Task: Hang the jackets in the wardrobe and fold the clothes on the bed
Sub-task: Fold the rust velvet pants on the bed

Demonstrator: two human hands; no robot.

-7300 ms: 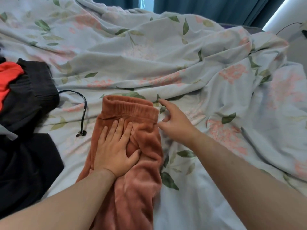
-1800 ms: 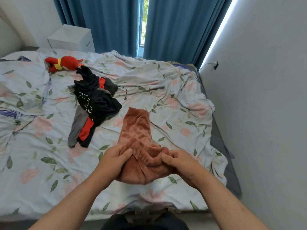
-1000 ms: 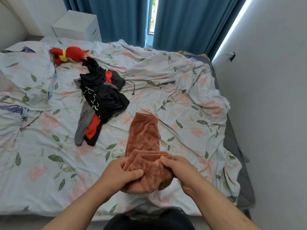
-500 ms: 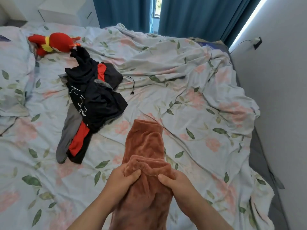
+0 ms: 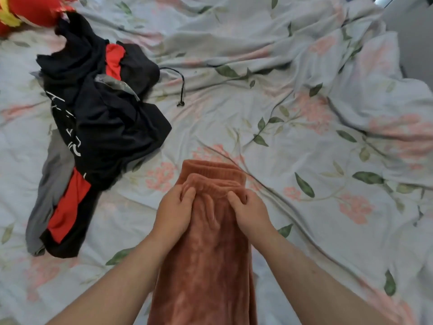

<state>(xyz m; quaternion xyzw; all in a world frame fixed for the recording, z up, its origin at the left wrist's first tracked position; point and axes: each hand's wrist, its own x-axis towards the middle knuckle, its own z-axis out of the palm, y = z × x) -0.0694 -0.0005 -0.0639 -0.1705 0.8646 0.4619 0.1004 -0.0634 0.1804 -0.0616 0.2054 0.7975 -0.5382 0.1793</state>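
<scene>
The bed [image 5: 304, 141], covered by a crumpled floral duvet, fills nearly the whole head view; its edges run out of frame on every side, and only a sliver of grey wall shows at the top right corner. A heap of dark clothes [image 5: 100, 118], black with red and grey parts, lies on the left half of the bed, so tangled that separate garments cannot be told apart; a thin black drawstring [image 5: 181, 90] trails from it onto the duvet. At the top left corner a red and yellow plush toy [image 5: 25, 10] is cut off by the frame, touching the heap's far end.

The rust-coloured fleece trousers [image 5: 203, 266] lie at lower centre, their long axis running from the person straight away toward the far side of the bed. The near end leaves the frame at the bottom. The far end shows two ribbed bands, one laid just short of the other, so the fabric is doubled over.

The left hand [image 5: 174, 214] pinches the upper ribbed edge at its left corner, thumb on top. The right hand [image 5: 250, 214] grasps the same edge at its right corner; its fingers are tucked beneath the fabric and hidden.
</scene>
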